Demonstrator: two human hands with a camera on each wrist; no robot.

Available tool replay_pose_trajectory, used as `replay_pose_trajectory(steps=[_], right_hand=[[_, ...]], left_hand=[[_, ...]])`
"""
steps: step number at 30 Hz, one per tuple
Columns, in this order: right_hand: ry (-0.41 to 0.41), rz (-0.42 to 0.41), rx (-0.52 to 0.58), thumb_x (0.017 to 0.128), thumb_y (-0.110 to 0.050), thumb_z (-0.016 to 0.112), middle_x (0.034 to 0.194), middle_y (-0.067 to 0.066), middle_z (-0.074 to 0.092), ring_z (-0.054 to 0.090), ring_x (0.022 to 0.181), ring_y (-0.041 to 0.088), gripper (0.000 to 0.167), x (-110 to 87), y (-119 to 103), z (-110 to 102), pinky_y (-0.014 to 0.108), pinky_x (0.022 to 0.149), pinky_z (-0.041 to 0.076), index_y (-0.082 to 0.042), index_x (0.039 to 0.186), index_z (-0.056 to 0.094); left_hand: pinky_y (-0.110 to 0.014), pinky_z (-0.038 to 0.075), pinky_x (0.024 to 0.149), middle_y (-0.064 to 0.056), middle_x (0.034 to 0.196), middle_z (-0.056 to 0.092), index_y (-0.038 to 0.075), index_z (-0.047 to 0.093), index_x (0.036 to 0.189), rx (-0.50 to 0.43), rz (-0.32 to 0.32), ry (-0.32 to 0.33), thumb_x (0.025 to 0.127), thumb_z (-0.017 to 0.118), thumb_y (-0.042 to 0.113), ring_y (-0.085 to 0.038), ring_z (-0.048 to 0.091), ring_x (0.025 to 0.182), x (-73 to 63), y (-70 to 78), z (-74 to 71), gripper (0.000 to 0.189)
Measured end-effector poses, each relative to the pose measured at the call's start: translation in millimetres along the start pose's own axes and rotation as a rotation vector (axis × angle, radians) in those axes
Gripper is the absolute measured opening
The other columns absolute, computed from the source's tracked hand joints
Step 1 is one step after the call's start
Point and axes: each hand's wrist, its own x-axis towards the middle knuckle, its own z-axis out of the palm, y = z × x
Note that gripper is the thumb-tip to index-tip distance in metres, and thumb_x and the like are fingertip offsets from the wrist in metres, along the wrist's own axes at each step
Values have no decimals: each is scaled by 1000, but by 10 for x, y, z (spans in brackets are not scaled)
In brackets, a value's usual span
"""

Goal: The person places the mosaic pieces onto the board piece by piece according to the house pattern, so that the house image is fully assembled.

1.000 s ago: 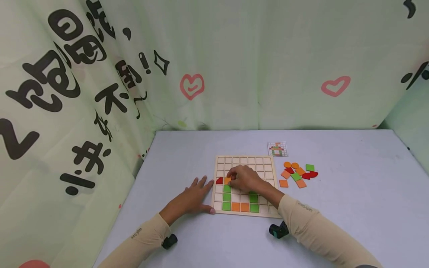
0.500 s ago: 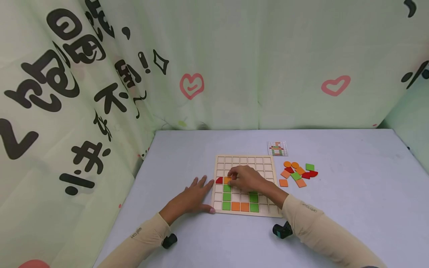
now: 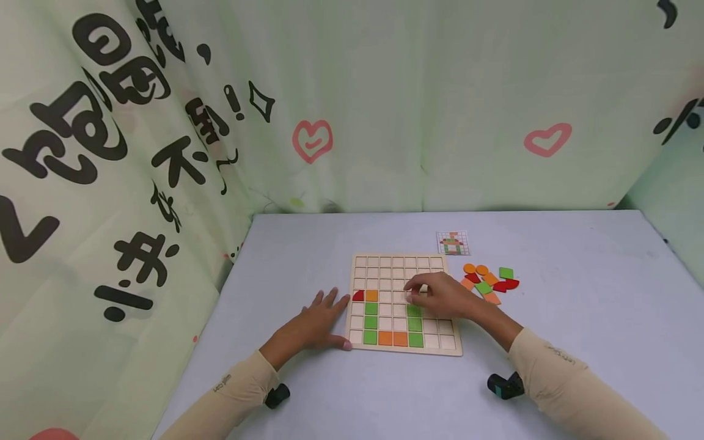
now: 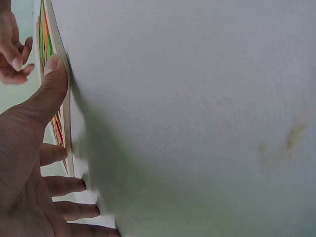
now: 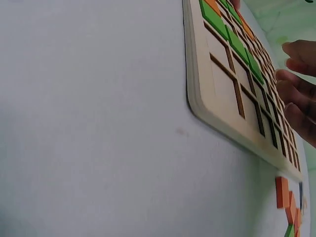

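Observation:
A wooden grid board (image 3: 407, 351) lies on the table with coloured tiles in some cells. My left hand (image 3: 310, 327) rests at its left side, fingers spread; in the left wrist view the thumb (image 4: 57, 79) presses the frame. Above the board's right half is my right hand (image 3: 442, 295), fingers loosely bent, nothing visible between them. A red quarter-round tile (image 3: 358, 296) and an orange square tile (image 3: 371, 296) sit side by side at the left. Below run green square tiles (image 3: 371, 322), two orange tiles (image 3: 393, 338) and a right green column (image 3: 415, 339).
Right of the board lies a loose pile of tiles: orange discs (image 3: 481, 270), red pieces (image 3: 512, 284), green squares (image 3: 506, 273) and orange squares, partly behind the right hand. A small pattern card (image 3: 453, 243) lies behind the board. A printed curtain (image 3: 374, 122) hangs behind the table.
My right hand has moved right, away from the orange square tile beside the red quarter-round, which stays in its cell. The left hand has kept its place.

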Motion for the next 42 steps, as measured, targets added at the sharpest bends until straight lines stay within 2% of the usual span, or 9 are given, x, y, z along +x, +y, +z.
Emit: replay_pose_trajectory(steps=[2, 8, 17, 23, 29, 32, 36, 39, 42], right_hand=[[6, -1, -1, 95, -23, 70, 94, -6, 67, 51, 66, 10, 22, -80, 68, -56, 22, 60, 45, -12, 113, 72], [45, 63, -20, 93, -25, 72, 97, -4, 68, 52, 66, 11, 27, -295, 259, -213, 21, 58, 46, -11, 116, 71], [189, 73, -67, 92, -12, 70, 91, -3, 68, 50, 62, 8, 22, -560, 513, -402, 22, 56, 44, -7, 113, 72], [277, 124, -116, 88, -16, 77, 101, 4, 73, 52, 73, 14, 25, -700, 577, -483, 22, 60, 45, -8, 112, 73], [278, 199, -121, 86, -16, 79, 110, 16, 69, 53, 75, 17, 36, -814, 617, -565, 21, 58, 46, -1, 117, 69], [280, 224, -156, 84, -18, 81, 108, 16, 69, 56, 83, 21, 39, -858, 652, -577, 23, 62, 47, 0, 117, 69], [290, 251, -222, 81, -25, 84, 102, 13, 69, 60, 93, 27, 44, -909, 691, -567, 31, 71, 49, 0, 114, 70], [293, 272, -245, 79, -29, 86, 101, 13, 70, 61, 94, 29, 47, -942, 703, -551, 35, 72, 49, -1, 113, 70], [296, 295, -242, 79, -30, 86, 101, 14, 69, 60, 94, 30, 48, -967, 710, -527, 34, 71, 47, -1, 114, 69]], left_hand=[[-71, 36, 106, -16, 166, 25, 19, 31, 159, 3, -1, 1, 76, 81, 58, -48, 23, 150, -3, -1, 4, 104], [-72, 36, 105, -16, 165, 25, 18, 32, 158, 4, 0, 2, 76, 81, 58, -48, 23, 150, -9, -4, 14, 104], [-72, 36, 105, -16, 165, 26, 18, 33, 158, -2, -5, 1, 76, 81, 57, -48, 23, 150, -19, 1, 13, 104], [-72, 36, 105, -17, 165, 26, 18, 32, 158, 3, -3, 3, 76, 81, 57, -48, 23, 150, -26, 9, 10, 104], [-71, 36, 106, -17, 165, 26, 18, 32, 158, 1, 1, 11, 76, 81, 57, -47, 23, 150, -31, 14, 7, 104], [-71, 36, 106, -17, 165, 26, 17, 32, 158, 3, -1, 14, 76, 81, 57, -47, 23, 150, -35, 19, 6, 104], [-71, 37, 105, -17, 165, 26, 17, 32, 158, 8, -3, 14, 76, 81, 57, -47, 23, 150, -36, 29, -2, 104], [-71, 37, 106, -17, 165, 26, 18, 32, 158, 11, -4, 12, 76, 81, 57, -47, 23, 150, -33, 29, -5, 104], [-70, 37, 106, -16, 165, 26, 18, 32, 158, 13, -4, 11, 75, 82, 57, -46, 23, 151, -28, 25, -6, 104]])
